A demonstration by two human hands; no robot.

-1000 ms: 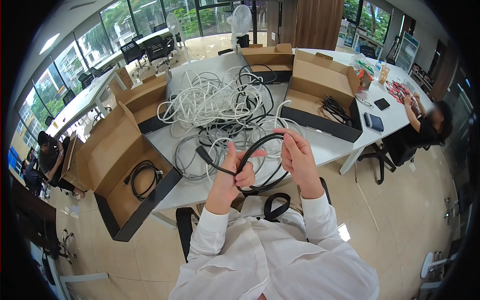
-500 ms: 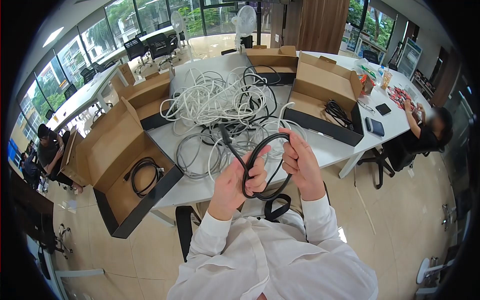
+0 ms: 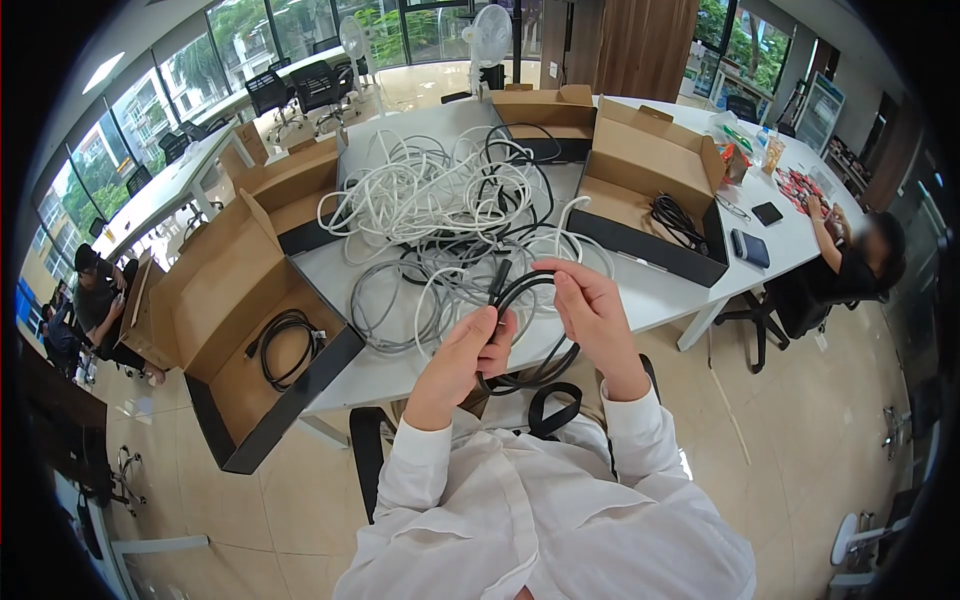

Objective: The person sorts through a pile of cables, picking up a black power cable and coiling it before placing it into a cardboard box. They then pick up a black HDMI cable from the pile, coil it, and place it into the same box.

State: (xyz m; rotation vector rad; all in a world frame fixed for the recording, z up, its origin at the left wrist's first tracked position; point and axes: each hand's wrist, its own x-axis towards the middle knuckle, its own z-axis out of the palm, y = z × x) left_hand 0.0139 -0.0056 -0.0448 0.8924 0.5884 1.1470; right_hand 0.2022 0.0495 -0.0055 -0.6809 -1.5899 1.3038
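Observation:
A black cable (image 3: 541, 378) hangs in loops between my two hands, above the near edge of the white table. My left hand (image 3: 462, 358) is closed around the left side of the loops, with the cable's plug end sticking up above the fingers. On the right side of the coil, my right hand (image 3: 594, 322) pinches the cable. Just beyond them lie grey cables (image 3: 375, 305) in loose coils and a big tangle of white cables (image 3: 430, 195), with some black cable mixed in.
An open cardboard box (image 3: 225, 425) at left holds a coiled black cable (image 3: 285, 350). Another open box (image 3: 650, 245) at right holds a bundled black cable (image 3: 680, 225). Two more open boxes stand behind. A wallet (image 3: 750, 250) and phone (image 3: 767, 213) lie near a seated person (image 3: 850, 260).
The black cable's plug end has swung from pointing up-left to standing nearly upright by my left hand. My left hand has turned, and both hands have shifted slightly.

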